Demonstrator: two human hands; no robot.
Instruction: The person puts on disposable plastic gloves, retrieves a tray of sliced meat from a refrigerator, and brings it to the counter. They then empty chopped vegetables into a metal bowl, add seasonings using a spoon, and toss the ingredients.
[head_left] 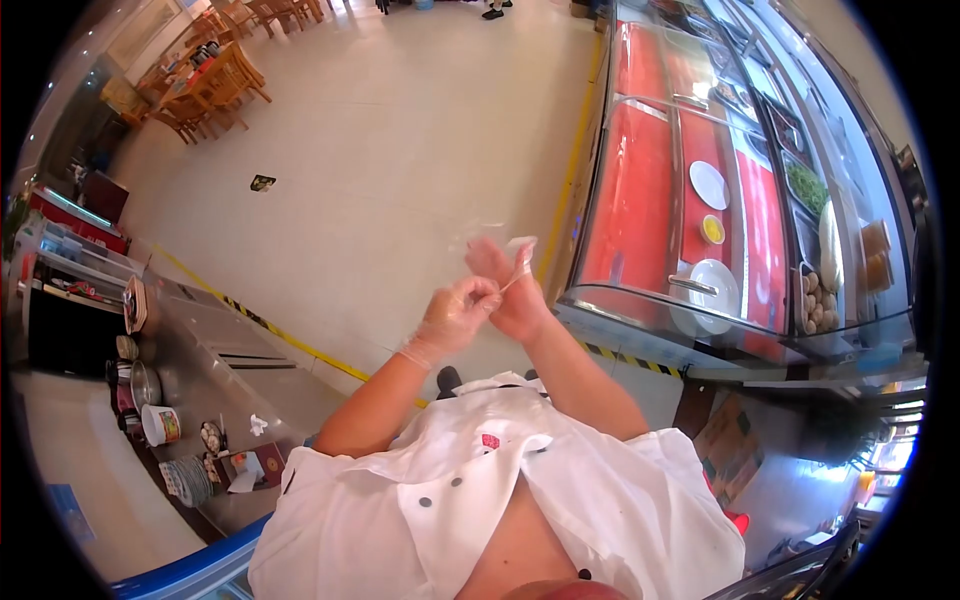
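My left hand (pixel 453 318) wears a clear thin plastic glove that reaches the wrist. Its fingers are pinched on the edge of a second clear plastic glove (pixel 524 262), which sits partly over the thumb and fingers of my right hand (pixel 512 302). The right hand is raised with its fingers stretched out and thumb apart; its palm and wrist are bare. Both hands are close together in front of my white jacket (pixel 420 470), above the floor.
To the right stands a glass display counter (pixel 640 200) holding a white plate (pixel 709 185), a small bowl of yellow food (pixel 712 230) and greens (pixel 805 188). At left is a metal worktop (pixel 200 370) with stacked plates (pixel 187 482) and a tub (pixel 160 425). Wooden tables and chairs (pixel 215 90) are farther off.
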